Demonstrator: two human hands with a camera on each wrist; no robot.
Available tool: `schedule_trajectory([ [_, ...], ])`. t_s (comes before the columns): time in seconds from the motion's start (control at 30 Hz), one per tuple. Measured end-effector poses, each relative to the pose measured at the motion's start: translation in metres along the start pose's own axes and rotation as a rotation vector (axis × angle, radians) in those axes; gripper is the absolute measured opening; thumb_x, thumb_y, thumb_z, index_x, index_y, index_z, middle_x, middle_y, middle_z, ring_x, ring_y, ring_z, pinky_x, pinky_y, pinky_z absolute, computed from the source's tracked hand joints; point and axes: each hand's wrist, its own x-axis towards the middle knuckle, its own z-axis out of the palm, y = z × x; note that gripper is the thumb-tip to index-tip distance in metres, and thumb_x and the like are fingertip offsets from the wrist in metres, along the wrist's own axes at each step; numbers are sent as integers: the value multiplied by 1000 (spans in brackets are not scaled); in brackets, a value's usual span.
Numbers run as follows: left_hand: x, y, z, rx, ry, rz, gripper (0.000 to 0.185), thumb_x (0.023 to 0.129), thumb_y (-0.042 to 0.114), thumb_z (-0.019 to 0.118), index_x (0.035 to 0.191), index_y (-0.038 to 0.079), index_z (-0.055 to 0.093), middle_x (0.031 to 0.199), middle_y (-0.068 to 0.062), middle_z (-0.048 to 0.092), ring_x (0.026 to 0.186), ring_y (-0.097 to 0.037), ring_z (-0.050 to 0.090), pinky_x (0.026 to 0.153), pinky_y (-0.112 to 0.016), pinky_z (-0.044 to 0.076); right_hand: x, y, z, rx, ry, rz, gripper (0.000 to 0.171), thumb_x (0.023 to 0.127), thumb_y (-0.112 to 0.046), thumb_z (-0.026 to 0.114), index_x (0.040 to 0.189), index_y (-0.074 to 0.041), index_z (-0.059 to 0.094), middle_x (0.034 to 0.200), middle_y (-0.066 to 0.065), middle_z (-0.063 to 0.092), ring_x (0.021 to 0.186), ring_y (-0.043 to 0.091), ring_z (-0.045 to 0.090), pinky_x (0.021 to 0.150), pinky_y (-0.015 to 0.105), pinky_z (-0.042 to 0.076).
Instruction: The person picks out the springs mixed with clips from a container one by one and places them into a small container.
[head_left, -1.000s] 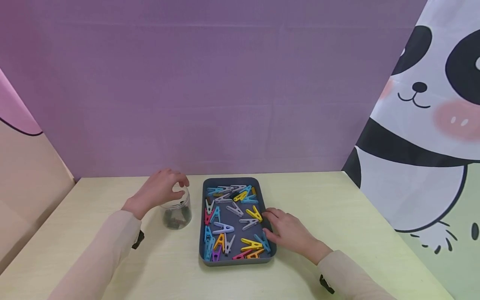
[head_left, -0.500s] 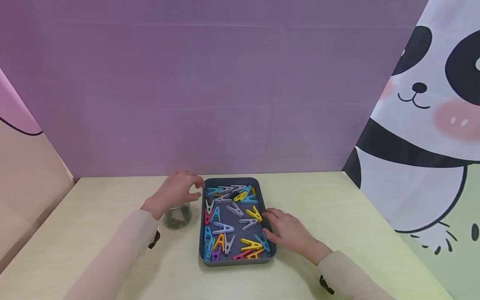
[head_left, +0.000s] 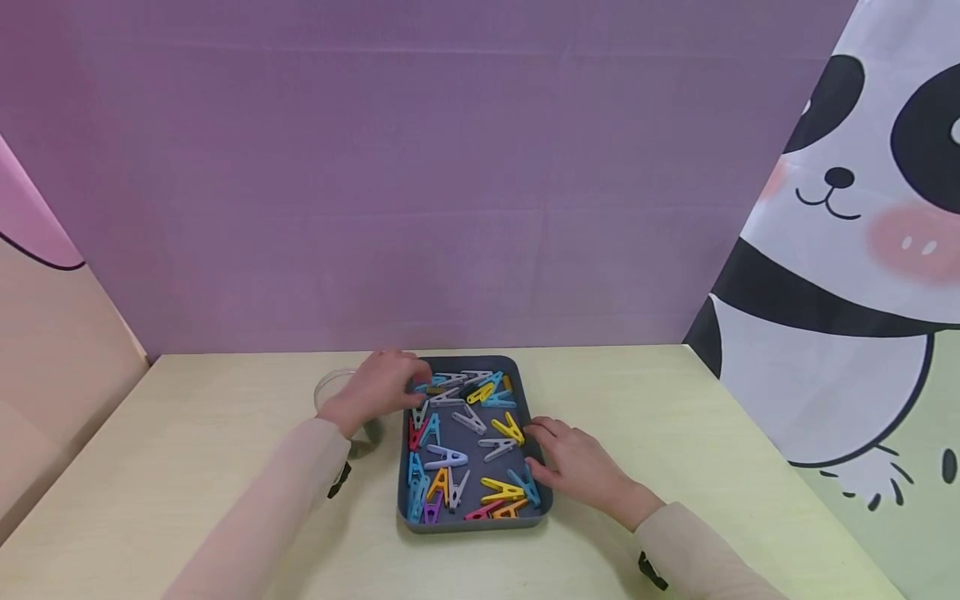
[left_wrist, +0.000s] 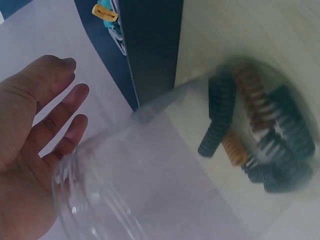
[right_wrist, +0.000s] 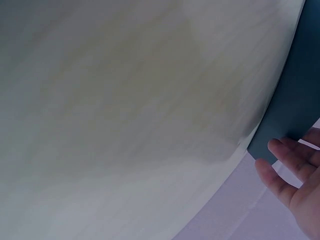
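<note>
A dark grey tray (head_left: pixel 467 527) on the table holds several plastic clothespins in blue, yellow, grey, orange, red and purple. A brownish spring (head_left: pixel 436 389) lies at its far left. Over that corner my left hand (head_left: pixel 382 385) reaches with bent, parted fingers and nothing visible between them. Under my left wrist stands a clear jar (head_left: pixel 333 382), partly hidden; several coil springs (left_wrist: pixel 222 107), mostly dark green, lie inside it in the left wrist view. My right hand (head_left: pixel 581 467) rests its fingers at the tray's right edge, thumb apart from the other fingers.
The pale wooden table (head_left: pixel 675 433) ends at a purple cloth backdrop (head_left: pixel 450 183) behind the tray. A panda print (head_left: pixel 847 275) hangs on the right, and a pale wall (head_left: pixel 60 375) borders the left.
My left hand has moved right, from above the jar to over the far left corner of the tray. The right hand and the tray have stayed in place.
</note>
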Motion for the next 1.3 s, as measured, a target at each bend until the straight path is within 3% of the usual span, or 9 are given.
schedule_trajectory([
  [0.2, 10, 3, 9, 28, -10, 29, 24, 79, 27, 70, 102, 19, 68, 100, 4, 66, 93, -18, 54, 90, -40, 40, 0, -1, -1, -4, -5, 10, 45, 82, -34, 63, 116, -6, 57, 117, 10, 58, 99, 23, 60, 81, 37, 51],
  [0.47, 20, 4, 19, 44, -12, -12, 24, 78, 25, 71, 101, 19, 68, 103, 3, 66, 93, -21, 54, 88, -42, 41, 0, 0, 1, -14, 7, -2, 44, 81, -33, 64, 115, -6, 57, 115, 9, 58, 97, 22, 61, 80, 37, 51],
  [0.83, 35, 6, 25, 100, -18, -56, 25, 75, 26, 74, 99, 18, 70, 94, 3, 68, 84, -17, 54, 84, -37, 43, 0, -1, 0, -8, 11, -7, 44, 82, -32, 63, 116, -4, 58, 116, 11, 59, 99, 24, 60, 81, 37, 51],
  [1.3, 43, 4, 41, 84, 9, -84, 22, 78, 21, 71, 99, 18, 70, 99, 3, 68, 99, -22, 54, 92, -44, 39, 0, 0, 1, -11, 5, -6, 43, 83, -33, 62, 115, -5, 57, 116, 10, 58, 98, 23, 61, 81, 37, 51],
])
